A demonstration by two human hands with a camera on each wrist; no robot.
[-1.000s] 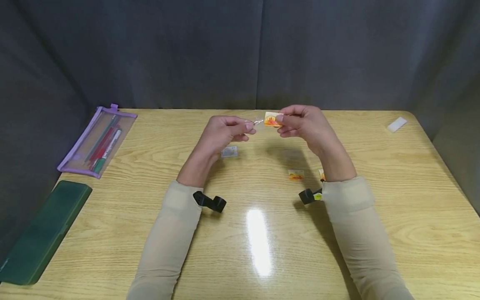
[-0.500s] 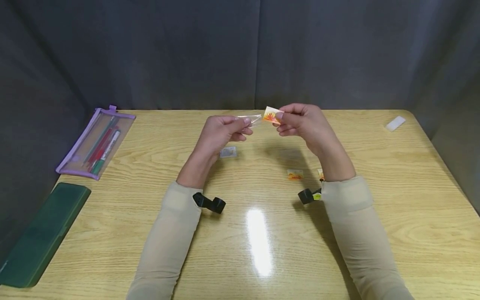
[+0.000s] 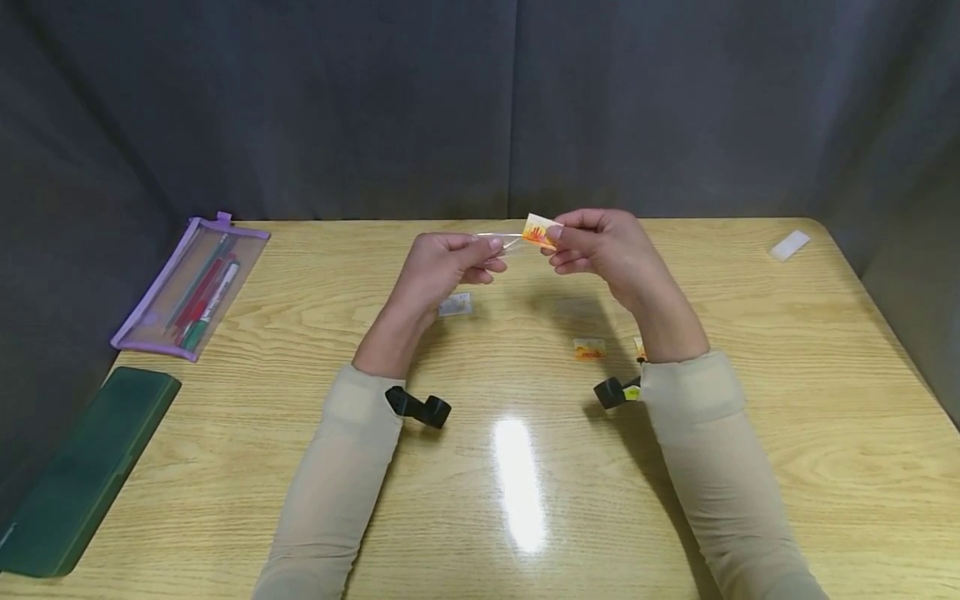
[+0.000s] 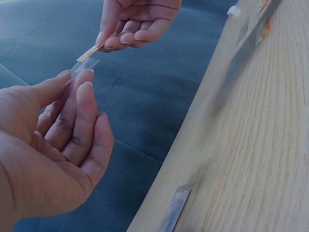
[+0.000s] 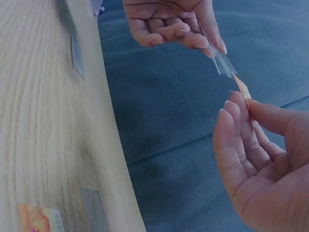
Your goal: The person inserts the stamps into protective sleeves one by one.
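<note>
My left hand pinches a small clear plastic sleeve between thumb and fingers, above the far part of the table. Opposite it, my right hand pinches a small card printed in orange and yellow with a pale top. In the right wrist view the card meets the open end of the sleeve; whether its tip is inside I cannot tell. Below the hands lie a pale grey card, an orange-printed card and another partly hidden by my right wrist.
A purple-edged mesh pouch holding markers lies at the far left of the wooden table. Nearer is a dark green case. A white block sits far right. Dark curtains stand behind and beside the table.
The clear sleeve now stretches out flat from my left fingers, where it was bunched and glinting. My right hand has tilted the card and brought it slightly left, against the sleeve's end.
</note>
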